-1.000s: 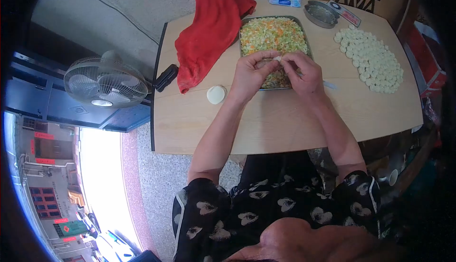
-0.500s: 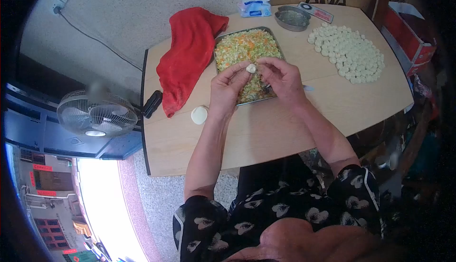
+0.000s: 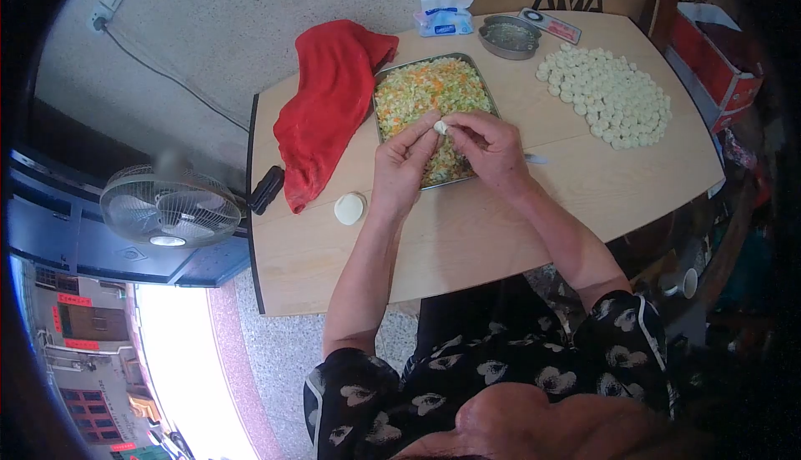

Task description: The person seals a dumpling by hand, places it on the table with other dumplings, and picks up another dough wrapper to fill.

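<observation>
My left hand (image 3: pixel 399 166) and my right hand (image 3: pixel 491 149) meet over the near part of a metal tray (image 3: pixel 451 183). Between their fingertips they pinch a small white dumpling (image 3: pixel 440 127). Chopped vegetable filling (image 3: pixel 434 84), pale green with orange bits, fills the tray. Left of my left wrist lies a small pile of round white dough wrappers (image 3: pixel 350 208). A utensil handle (image 3: pixel 536 159) sticks out past my right hand; the rest of it is hidden. Many finished dumplings (image 3: pixel 605 97) sit close together in an oval at the table's right.
A red cloth (image 3: pixel 325 101) lies left of the tray, with a black object (image 3: pixel 267 189) at the table edge. Behind stand a tissue pack (image 3: pixel 445 13), a grey dish (image 3: pixel 510 38) and a flat box (image 3: pixel 551 25). A fan (image 3: pixel 171 205) is at the left.
My fingers have shifted slightly around the dumpling, which is now more covered by the fingertips. The whole view has moved a little; the things on the table stay in place.
</observation>
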`<state>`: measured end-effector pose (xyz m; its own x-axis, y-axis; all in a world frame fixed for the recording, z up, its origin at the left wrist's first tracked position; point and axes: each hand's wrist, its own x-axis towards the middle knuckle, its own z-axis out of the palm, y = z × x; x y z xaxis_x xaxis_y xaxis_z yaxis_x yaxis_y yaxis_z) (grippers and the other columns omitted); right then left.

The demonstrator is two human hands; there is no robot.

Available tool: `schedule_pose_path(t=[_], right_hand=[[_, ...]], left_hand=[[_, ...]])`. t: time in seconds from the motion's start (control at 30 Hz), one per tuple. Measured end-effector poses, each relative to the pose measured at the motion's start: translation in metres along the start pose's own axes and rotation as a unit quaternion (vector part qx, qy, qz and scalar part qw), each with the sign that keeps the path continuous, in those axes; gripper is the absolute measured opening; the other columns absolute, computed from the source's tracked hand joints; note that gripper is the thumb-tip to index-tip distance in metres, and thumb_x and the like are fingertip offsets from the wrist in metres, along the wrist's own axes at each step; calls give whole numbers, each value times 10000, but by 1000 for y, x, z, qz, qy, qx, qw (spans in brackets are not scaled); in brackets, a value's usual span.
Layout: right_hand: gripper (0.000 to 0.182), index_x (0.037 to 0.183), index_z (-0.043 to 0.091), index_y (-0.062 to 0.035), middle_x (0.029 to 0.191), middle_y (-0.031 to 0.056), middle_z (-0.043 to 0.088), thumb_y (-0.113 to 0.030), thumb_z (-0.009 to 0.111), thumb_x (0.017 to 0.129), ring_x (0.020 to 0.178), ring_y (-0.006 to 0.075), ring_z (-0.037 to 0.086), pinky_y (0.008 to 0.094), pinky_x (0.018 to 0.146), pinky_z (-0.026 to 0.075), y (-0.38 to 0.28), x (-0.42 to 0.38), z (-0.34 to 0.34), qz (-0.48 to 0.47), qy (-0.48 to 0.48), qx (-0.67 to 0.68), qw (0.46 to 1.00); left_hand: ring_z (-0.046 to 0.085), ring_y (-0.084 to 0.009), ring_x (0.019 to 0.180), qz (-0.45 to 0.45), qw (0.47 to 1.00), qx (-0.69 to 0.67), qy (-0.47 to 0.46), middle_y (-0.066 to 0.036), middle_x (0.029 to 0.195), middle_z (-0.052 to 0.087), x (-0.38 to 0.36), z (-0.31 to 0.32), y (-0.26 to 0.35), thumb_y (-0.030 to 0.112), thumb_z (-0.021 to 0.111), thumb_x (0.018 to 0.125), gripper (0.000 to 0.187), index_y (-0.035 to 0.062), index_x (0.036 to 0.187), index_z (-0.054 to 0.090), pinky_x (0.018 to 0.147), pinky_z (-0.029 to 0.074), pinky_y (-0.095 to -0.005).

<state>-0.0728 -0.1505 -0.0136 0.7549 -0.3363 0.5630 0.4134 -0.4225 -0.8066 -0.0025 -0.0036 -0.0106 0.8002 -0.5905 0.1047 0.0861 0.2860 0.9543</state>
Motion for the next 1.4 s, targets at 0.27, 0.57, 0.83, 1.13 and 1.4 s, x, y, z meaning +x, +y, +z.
schedule_pose_path(t=[0.27,0.57,0.83,1.13,1.4], right_hand=[[174,1018,674,-2,836,104,658,21,659,846,702,179,638,294,607,500,-2,0,2,-50,1,-42,998],[158,992,678,-1,846,112,663,31,662,838,723,185,655,299,611,513,1,-1,4,-68,5,-48,997],[203,1058,661,-1,860,102,672,23,658,857,730,139,657,272,615,524,-5,-2,4,-17,-4,-6,1000],[246,1123,648,0,872,45,663,10,659,878,747,88,615,235,657,528,-1,-2,-1,31,-7,4,999],[269,1118,626,3,847,105,649,-12,672,853,723,185,634,301,613,500,-6,-1,0,-11,-9,-28,1000]], left_hand=[[654,-174,1002,-29,998,-64,2,-135,1175,638,-1,3,1,48,547,973,355,-40,1317,529,894,559,-271],[631,-165,1047,-13,999,-29,2,-146,1191,633,-3,6,2,53,533,985,324,-62,1287,550,923,543,-277],[638,-149,1017,-3,1000,-28,3,-115,1173,646,-1,2,-5,85,545,986,327,-38,1288,563,899,534,-265],[609,-179,1100,-42,993,-108,10,-131,1239,597,1,-1,0,59,513,991,361,-45,1336,499,971,517,-289],[612,-174,1100,-35,993,-110,-3,-124,1242,597,0,3,3,24,528,975,396,-39,1362,472,957,524,-273]])
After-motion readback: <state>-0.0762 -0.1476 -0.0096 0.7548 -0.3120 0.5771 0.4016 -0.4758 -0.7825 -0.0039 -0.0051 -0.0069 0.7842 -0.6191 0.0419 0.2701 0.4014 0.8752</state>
